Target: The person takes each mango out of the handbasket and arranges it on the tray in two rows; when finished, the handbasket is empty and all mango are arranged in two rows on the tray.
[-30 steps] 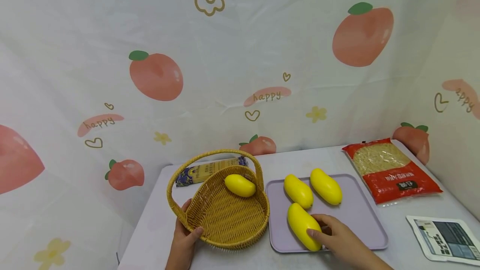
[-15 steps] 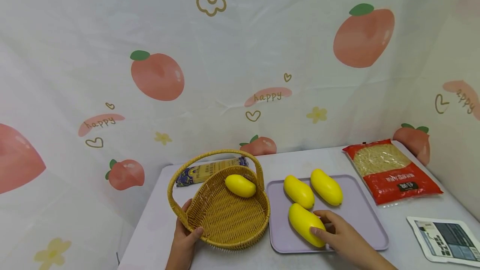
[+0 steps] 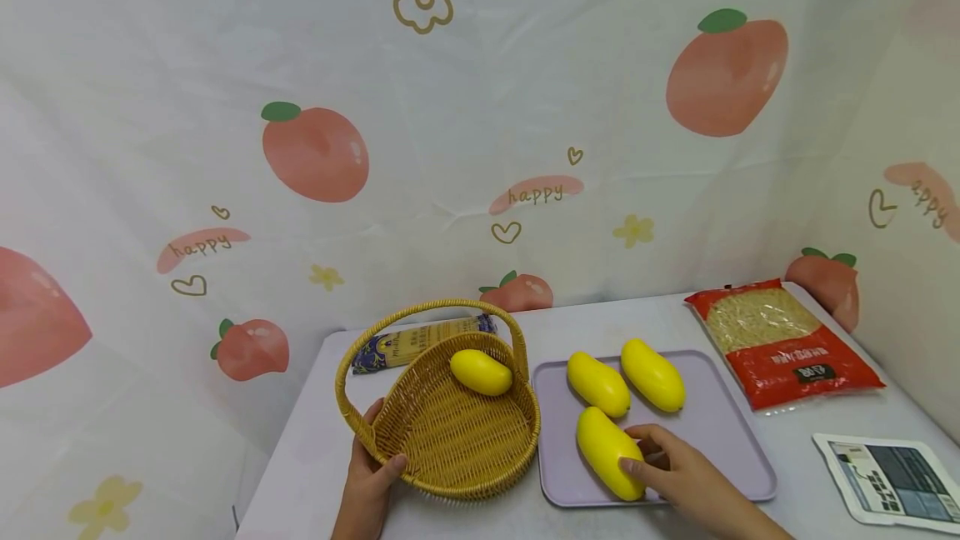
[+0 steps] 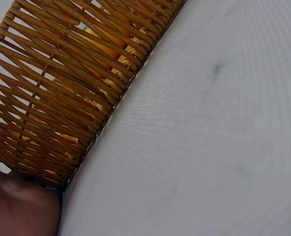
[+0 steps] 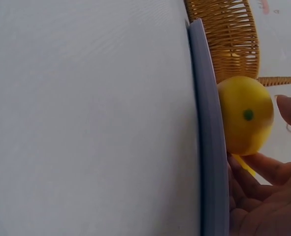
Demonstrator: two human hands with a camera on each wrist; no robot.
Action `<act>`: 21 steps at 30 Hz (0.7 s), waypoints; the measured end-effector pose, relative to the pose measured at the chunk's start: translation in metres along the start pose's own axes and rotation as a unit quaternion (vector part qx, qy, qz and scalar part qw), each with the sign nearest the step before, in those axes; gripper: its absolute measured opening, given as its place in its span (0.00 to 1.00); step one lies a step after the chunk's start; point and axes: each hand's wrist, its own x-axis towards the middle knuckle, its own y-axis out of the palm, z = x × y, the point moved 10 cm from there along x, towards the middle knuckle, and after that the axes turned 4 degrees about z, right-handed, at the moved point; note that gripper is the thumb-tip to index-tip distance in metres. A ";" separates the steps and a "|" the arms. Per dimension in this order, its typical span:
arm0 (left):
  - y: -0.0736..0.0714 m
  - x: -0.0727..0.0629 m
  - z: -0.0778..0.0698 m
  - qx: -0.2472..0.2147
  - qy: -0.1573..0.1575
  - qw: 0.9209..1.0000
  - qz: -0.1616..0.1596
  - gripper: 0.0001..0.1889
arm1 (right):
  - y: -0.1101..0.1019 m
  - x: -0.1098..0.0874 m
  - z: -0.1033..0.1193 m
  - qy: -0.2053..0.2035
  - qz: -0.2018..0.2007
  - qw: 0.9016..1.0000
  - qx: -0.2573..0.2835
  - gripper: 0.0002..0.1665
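In the head view my left hand [image 3: 369, 473] grips the left side of a wicker basket [image 3: 450, 448], thumb over the rim and fingers mostly hidden behind the wall. A yellow mango [image 3: 480, 372] lies inside, near the basket's back. My right hand [image 3: 675, 469] holds another mango [image 3: 609, 452] at the front of a lilac tray [image 3: 720, 440], thumb on the near side and fingers on the far side. The right wrist view shows this mango [image 5: 246, 115] end-on, with a green spot, low against the tray's edge. Behind it on the tray lie two mangoes, one left [image 3: 598, 383], one right [image 3: 652, 375].
Behind the basket lies a blue and tan packet [image 3: 420, 342]. A red bag with a clear window [image 3: 787, 344] lies at the back right. In front of it is a white packet with dark print [image 3: 892, 477]. A printed cloth wall [image 3: 450, 107] borders the white table.
The mango under my right hand tilted and shifted slightly right, then came back to nearly its former position, the hand moving with it. My left hand and the basket stay in place.
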 end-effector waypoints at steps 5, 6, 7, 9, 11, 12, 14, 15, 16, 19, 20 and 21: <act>-0.001 0.000 0.001 0.008 -0.001 1.000 -0.003 0.44 | 0.001 -0.001 0.002 -0.007 0.002 1.000 -0.001 0.38; 0.000 0.000 0.000 0.009 -0.001 1.000 -0.003 0.44 | 0.001 -0.002 0.003 -0.008 0.003 1.000 0.000 0.37; -0.001 0.000 0.000 0.009 -0.001 1.000 -0.004 0.44 | 0.001 -0.002 0.003 -0.007 0.003 1.000 0.000 0.37; -0.001 0.000 0.000 0.009 -0.001 1.000 -0.004 0.44 | 0.001 -0.002 0.002 -0.007 0.005 1.000 -0.001 0.37; -0.001 0.000 0.000 0.010 0.000 1.000 -0.003 0.44 | 0.000 -0.002 0.001 -0.006 0.006 1.000 -0.004 0.38; -0.001 0.000 0.000 0.009 -0.001 1.000 -0.003 0.44 | 0.000 -0.002 0.001 -0.005 0.005 1.000 -0.004 0.38; -0.001 0.000 0.000 0.012 0.000 1.000 -0.003 0.44 | -0.001 -0.002 0.000 -0.005 0.005 1.000 -0.004 0.38; -0.001 0.000 0.000 0.013 -0.001 1.000 -0.005 0.44 | -0.002 -0.002 0.000 -0.006 0.004 1.000 -0.003 0.39; -0.001 0.000 0.000 0.013 -0.001 1.000 -0.006 0.44 | -0.003 -0.002 0.000 -0.006 0.004 1.000 -0.003 0.39; -0.001 0.000 0.000 0.014 -0.003 1.000 -0.009 0.44 | -0.006 -0.002 0.000 -0.010 0.004 1.000 0.000 0.40; -0.001 0.000 0.001 0.015 -0.005 1.000 -0.010 0.44 | -0.006 -0.001 0.000 -0.010 0.004 1.000 0.000 0.40; -0.001 0.000 0.001 0.014 -0.006 1.000 -0.010 0.44 | -0.008 -0.001 0.000 -0.010 0.003 1.000 0.002 0.41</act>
